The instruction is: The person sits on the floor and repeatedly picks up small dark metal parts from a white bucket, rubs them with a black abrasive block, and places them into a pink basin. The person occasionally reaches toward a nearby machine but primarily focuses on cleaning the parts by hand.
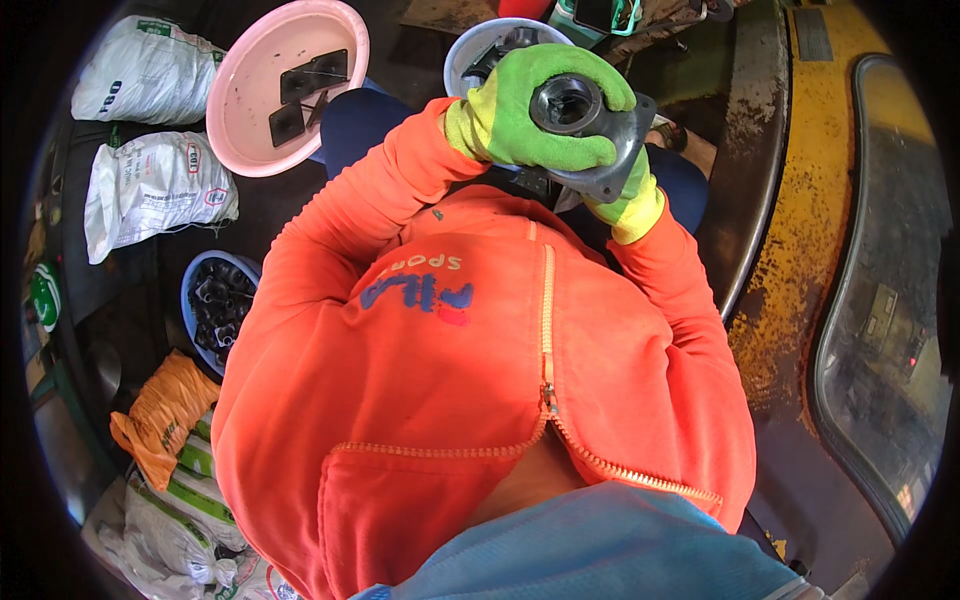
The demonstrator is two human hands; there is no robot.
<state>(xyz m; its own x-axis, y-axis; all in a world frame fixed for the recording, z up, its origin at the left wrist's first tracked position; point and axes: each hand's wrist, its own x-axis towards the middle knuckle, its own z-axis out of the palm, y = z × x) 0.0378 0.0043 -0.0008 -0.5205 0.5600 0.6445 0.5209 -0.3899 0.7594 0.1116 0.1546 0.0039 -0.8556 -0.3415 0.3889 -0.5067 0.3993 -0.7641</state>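
Hands: 2, both in green gloves with yellow cuffs, both near 1 o'clock. Parts in hand: 1, a black flanged part [628, 135] with a round collar, held up at 1 o'clock, collar opening toward the camera. Left hand [520, 120] is closed around the collar, fingers over the top, thumb across the lower side. Right hand [630, 192] sits behind and below the flange at its 5 o'clock side; fingers hidden, can't tell how tight its grip is.

Basins: 3. Pink basin [245, 95] at 10-11 o'clock: a few black flat pieces [287, 125], at least 2, overlapping, exact count unclear. Pale blue basin [454, 68] at 12 o'clock, just behind left hand and partly covered by it: several dark parts [520, 40], can't count. Blue basin [188, 310] at 9 o'clock: heap of small black parts [222, 305], too many to count.

Sacks: upper white sack [150, 75] at 10 o'clock, lower white sack [160, 190] nearer 9, contents hidden; 1 orange sack [165, 415] at 8. Machine: 1, worn yellow machine [810, 230] at 3 o'clock.
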